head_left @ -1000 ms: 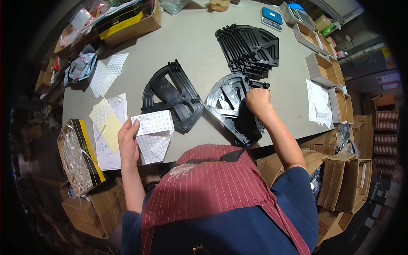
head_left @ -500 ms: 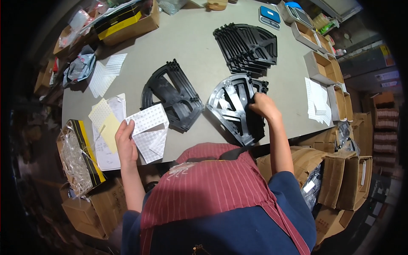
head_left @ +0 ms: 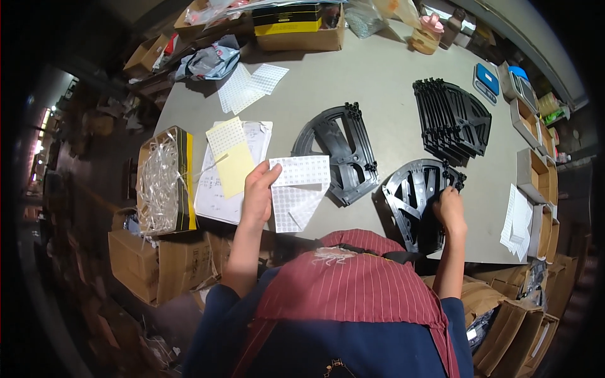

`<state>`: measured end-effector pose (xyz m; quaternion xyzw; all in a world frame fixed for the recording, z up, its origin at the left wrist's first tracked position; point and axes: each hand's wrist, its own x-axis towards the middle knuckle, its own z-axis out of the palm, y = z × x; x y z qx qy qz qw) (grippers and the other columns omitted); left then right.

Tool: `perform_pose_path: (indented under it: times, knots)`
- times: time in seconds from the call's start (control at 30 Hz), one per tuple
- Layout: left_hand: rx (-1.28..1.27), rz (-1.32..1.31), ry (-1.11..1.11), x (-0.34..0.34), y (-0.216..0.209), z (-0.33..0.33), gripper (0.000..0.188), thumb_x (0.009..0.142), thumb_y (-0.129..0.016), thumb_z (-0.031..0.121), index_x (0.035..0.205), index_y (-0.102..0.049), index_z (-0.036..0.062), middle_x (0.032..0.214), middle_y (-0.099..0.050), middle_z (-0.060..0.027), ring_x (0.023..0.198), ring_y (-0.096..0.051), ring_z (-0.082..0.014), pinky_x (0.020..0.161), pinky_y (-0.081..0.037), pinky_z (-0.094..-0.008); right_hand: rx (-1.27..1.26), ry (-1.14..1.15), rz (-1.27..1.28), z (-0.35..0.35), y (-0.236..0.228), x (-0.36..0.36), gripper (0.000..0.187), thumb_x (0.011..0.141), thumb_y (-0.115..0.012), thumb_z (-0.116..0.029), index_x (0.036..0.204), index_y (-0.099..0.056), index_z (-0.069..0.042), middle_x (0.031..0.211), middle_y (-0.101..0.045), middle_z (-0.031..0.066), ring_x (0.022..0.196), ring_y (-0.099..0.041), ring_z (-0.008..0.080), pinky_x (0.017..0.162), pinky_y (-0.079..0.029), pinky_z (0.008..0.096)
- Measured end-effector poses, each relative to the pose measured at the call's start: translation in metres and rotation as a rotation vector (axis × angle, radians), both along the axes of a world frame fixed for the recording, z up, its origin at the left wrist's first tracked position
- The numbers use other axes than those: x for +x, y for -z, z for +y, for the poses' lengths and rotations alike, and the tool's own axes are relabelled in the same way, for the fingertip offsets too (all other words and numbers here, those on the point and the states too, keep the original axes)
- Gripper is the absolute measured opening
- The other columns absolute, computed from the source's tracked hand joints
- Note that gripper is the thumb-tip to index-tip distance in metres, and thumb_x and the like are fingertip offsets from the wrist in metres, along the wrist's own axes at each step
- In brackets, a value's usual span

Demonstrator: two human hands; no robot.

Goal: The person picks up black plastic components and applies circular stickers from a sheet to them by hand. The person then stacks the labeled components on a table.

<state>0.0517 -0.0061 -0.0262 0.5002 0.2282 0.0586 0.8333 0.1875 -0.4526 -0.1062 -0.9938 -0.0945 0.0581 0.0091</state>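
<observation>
My left hand [head_left: 258, 191] is closed on a white sticker sheet [head_left: 300, 171] dotted with rows of small marks. Its lower part, with round grey stickers, hangs folded over at a corner. Just behind the sheet, black fan-shaped plastic frames [head_left: 345, 160] lie stacked on the table, partly covered by it. My right hand [head_left: 450, 211] has its fingers curled against the right side of another group of black fan-shaped frames [head_left: 413, 195] near the table's front edge. The fingertips there are hidden, so anything pinched between them cannot be made out.
A larger row of black frames [head_left: 450, 120] leans together farther back. At left are a box of clear plastic strips [head_left: 159, 183], papers [head_left: 255, 145] and a yellow sheet [head_left: 234, 173]. More sticker sheets [head_left: 242, 88] lie behind; small cardboard trays [head_left: 534, 173] line the right edge.
The whole view has swung left, so table and things appear farther right. Both hands keep about the same places: the left on the sticker sheet, the right at the near black frames.
</observation>
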Motion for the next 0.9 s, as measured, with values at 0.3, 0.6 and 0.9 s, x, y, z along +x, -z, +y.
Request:
perform_pose_path:
  times: [0.3,0.6,0.9]
  knots:
    - [0.046,0.008,-0.127,0.004,0.025,0.007,0.030,0.095,-0.063,0.009,0.118,-0.057,-0.0098,0.111,-0.065,-0.0124,0.104,-0.061,-0.0176,0.093,-0.046,-0.0281,0.127,0.135,0.056,-0.008,-0.037,0.005,0.040,0.076,-0.079,-0.033,0.084,-0.066,0.004,0.087,-0.067,0.0293,0.086,-0.066,0.0457,0.075,-0.053,0.0506]
    - [-0.017,0.017,-0.037,0.004,0.021,0.015,0.028,0.098,-0.056,0.007,0.122,-0.056,-0.0093,0.117,-0.064,-0.0142,0.110,-0.061,-0.0197,0.098,-0.047,-0.0305,0.308,0.385,0.180,-0.028,-0.055,0.012,0.036,0.075,-0.072,-0.027,0.081,-0.070,0.008,0.081,-0.067,0.0300,0.080,-0.069,0.0435,0.073,-0.055,0.0470]
    - [0.022,-0.023,0.007,0.011,0.022,0.006,0.027,0.098,-0.056,0.007,0.120,-0.056,-0.0089,0.117,-0.063,-0.0143,0.109,-0.061,-0.0194,0.097,-0.047,-0.0302,0.106,0.209,-0.060,-0.012,-0.036,-0.012,0.021,0.080,-0.062,-0.016,0.077,-0.070,0.004,0.083,-0.069,0.0261,0.079,-0.069,0.0423,0.073,-0.056,0.0509]
